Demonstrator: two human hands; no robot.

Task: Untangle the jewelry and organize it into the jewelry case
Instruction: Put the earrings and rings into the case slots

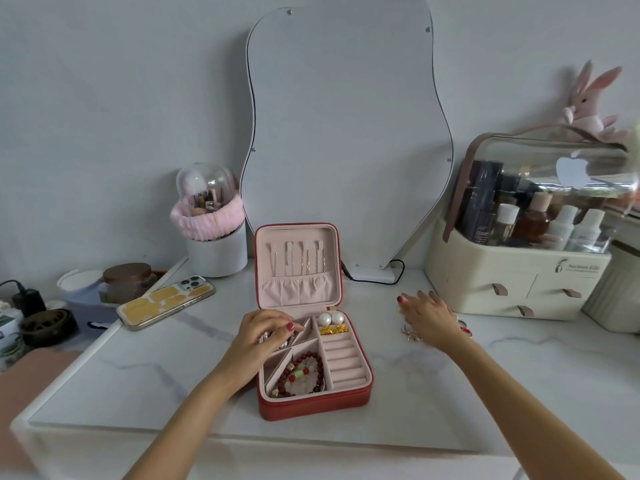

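Left grip (pixel 266 336): fingers curled, pinching pale jewelry (pixel 265 338) over the jewelry case (pixel 313 403) rear-left compartment.
Right grip (pixel 427 315): fingers spread flat, touching loose jewelry (pixel 412 333) on the worktop (pixel 173 375), right of the case.

Red leather-look jewelry case (pixel 313 405) lined in matt pink velvet; glossy pearl earrings (pixel 330 319); polished red bead bracelet (pixel 304 374); smooth white marble-pattern table (pixel 156 372).

A phone (pixel 165 301) lies left; a cosmetics organizer (pixel 519 271) stands right.
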